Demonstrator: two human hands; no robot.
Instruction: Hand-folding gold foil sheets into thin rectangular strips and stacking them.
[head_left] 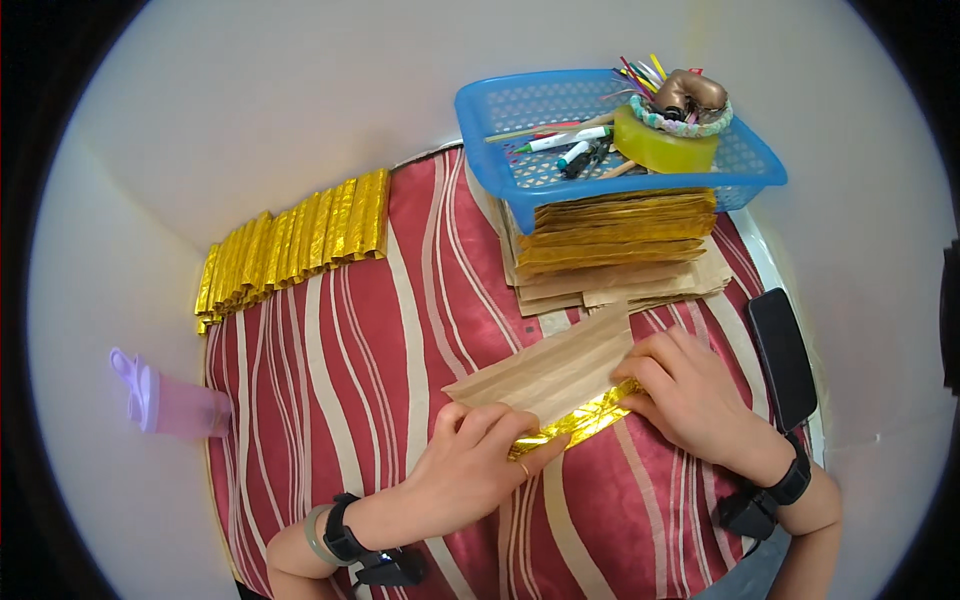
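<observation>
- The left hand [478, 455] and right hand [690, 390] press down on a tan paper sheet with a folded gold foil edge [560, 375], fingers on the fold.
- It lies on a table covered with a red, white-striped cloth [340, 380].
- Behind it sits a stack of gold and tan paper sheets [615, 245], with a blue perforated plastic basket [745, 165] of markers on top.
- A row of folded gold foil pieces [290, 240] lines the far left edge.
- A black phone [782, 355] lies just right of the right hand.

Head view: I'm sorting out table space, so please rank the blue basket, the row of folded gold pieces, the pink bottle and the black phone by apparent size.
1. blue basket
2. row of folded gold pieces, close behind
3. and 4. black phone and pink bottle: too alike to rank.
</observation>
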